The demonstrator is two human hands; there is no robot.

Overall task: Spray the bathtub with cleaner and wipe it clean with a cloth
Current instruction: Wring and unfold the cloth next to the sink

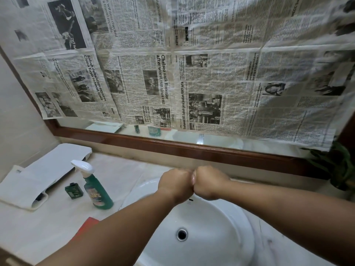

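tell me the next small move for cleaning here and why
Probably reach the left hand to the green plastic spray bottle with the white trigger head. That hand and the right hand are curled fists, knuckles touching above the white round basin, holding nothing visible; the bottle stands untouched on the pale counter.

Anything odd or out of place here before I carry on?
Yes: newspaper covers nearly the whole mirror, leaving only a bare bottom strip. The spray bottle stands unheld by the sink while the left hand and right hand are fists, knuckles touching.
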